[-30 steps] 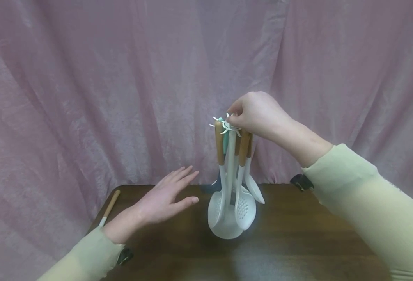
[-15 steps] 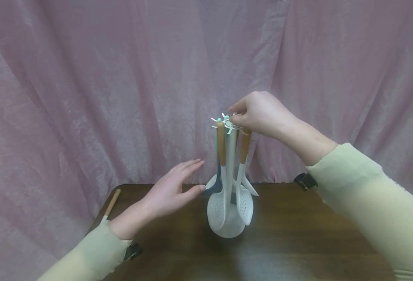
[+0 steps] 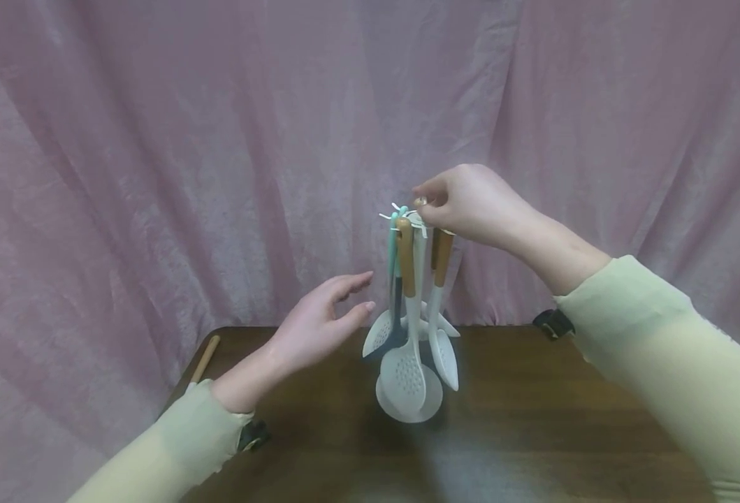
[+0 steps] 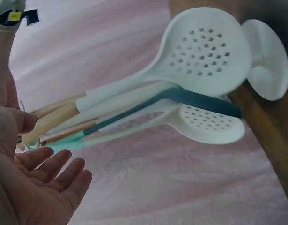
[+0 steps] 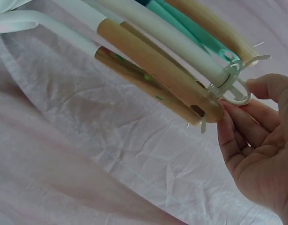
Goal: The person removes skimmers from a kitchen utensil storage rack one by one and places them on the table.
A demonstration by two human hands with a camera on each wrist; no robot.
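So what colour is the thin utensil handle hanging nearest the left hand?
Mint green handle, darkening to blue-grey lower down; it shows best in the left wrist view.

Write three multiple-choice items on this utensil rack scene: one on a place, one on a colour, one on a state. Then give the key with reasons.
1. Where does the loose wooden-handled utensil lie?
A. At the table's far left edge
B. On the stand's base
C. In the right hand

2. What colour is the slim handle hanging beside the wooden handles?
A. Red
B. Teal
C. Black

3. How is the left hand?
A. Gripping a skimmer
B. Flat on the table
C. Open, near the hanging utensils, holding nothing

Key:
1. A: in the head view it rests apart from the utensil stand, at the left edge of the table.
2. B: the head and right wrist views show a teal handle among the wooden ones.
3. C: its fingers are relaxed and apart from the utensils, while the right hand pinches the stand's top ring.
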